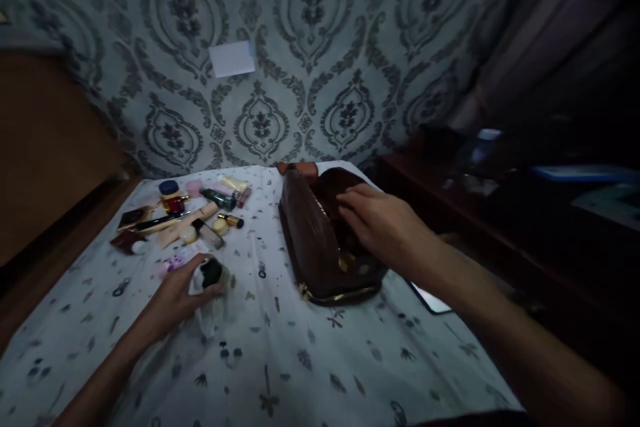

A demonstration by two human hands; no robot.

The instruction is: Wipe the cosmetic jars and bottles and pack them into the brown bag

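My left hand [178,293] is closed around a small clear object with a dark top [212,271], perhaps a bottle; blur hides its exact kind. It is low over the cloth, just in front of a group of cosmetics. A dark brown zippered bag [310,240] stands unzipped in the middle, its opening toward the right. My right hand [383,220] reaches over that opening, fingers loosely stretched and slightly bent into it. Nothing shows between them, and the thumb is hidden. Something small and yellowish [346,260] lies inside the bag.
Left of the bag lie a nail polish bottle [207,233], a dark green tube [218,198], a blue-lidded jar [169,188] and several other cosmetics on the patterned cloth [280,373]. A phone-like slab [433,300] lies under my right forearm. Patterned wallpaper [310,100] rises behind.
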